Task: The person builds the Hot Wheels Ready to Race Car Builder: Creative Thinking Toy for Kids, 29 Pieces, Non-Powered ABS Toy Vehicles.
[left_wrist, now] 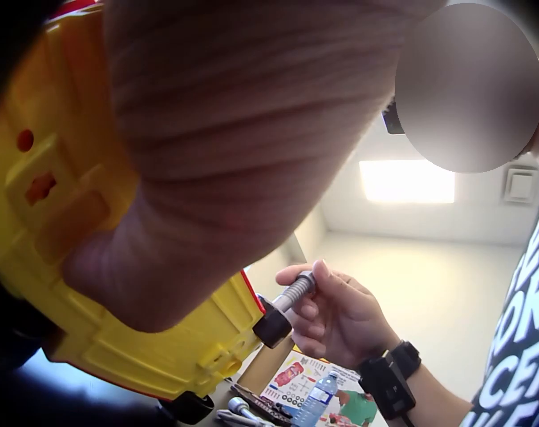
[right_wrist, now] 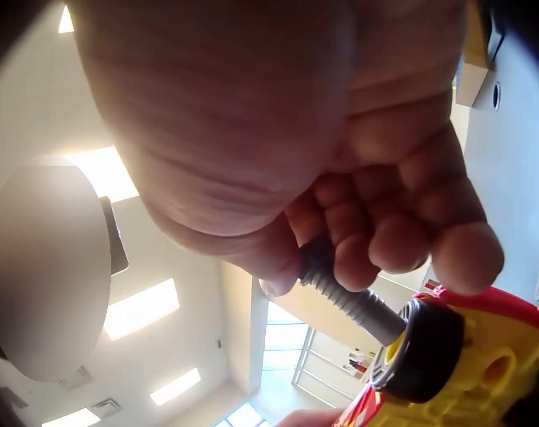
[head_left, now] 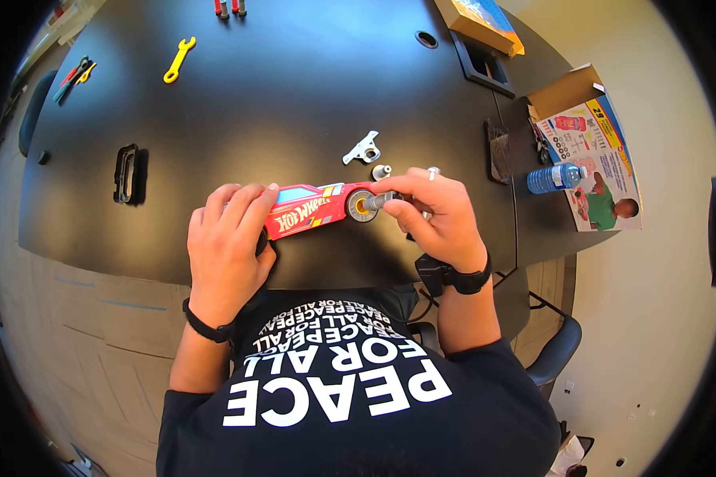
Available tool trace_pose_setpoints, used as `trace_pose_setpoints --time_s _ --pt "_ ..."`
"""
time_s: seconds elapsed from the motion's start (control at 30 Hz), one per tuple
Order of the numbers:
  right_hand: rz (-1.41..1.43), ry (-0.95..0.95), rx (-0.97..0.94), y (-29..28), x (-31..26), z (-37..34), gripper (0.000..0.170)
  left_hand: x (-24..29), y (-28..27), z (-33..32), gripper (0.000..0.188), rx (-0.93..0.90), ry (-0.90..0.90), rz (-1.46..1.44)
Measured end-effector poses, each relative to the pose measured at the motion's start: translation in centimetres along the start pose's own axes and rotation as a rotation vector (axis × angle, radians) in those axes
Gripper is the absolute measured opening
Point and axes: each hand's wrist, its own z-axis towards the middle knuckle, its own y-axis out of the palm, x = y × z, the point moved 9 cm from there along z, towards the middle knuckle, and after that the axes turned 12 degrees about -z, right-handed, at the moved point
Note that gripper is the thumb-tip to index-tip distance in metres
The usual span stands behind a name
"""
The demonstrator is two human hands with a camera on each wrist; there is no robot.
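Note:
A red toy car (head_left: 306, 212) with Hot Wheels lettering is held on its side over the near part of the table. My left hand (head_left: 229, 234) grips its rear end, and in the left wrist view the thumb lies on the yellow underside (left_wrist: 127, 342). Between thumb and fingers my right hand (head_left: 439, 213) pinches a thick grey threaded bolt (right_wrist: 358, 307). The bolt's tip meets the yellow hub of a black wheel (right_wrist: 427, 351) at the car's front end. Some of the bolt's head is hidden by the fingers.
Just beyond the car lie a silver bracket-like part (head_left: 363, 149) and a small grey part (head_left: 381, 171). A yellow toy wrench (head_left: 180, 60) is farther off. On the left sits a black frame (head_left: 124, 173). To the right are a water bottle (head_left: 553, 178) and an open box (head_left: 612, 163).

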Motion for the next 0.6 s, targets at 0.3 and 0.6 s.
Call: trace_pose_setpoints --time_s 0.3,0.6 --pt "-0.192 -0.131 0.039 0.7 -1.4 -0.3 0.048 0.1 -0.1 -0.1 0.070 0.015 -0.001 0.015" --pt "-0.577 0.270 0.121 -4.7 10.4 -7.2 0.041 0.1 0.0 -0.2 0.070 0.020 -0.009 0.019"
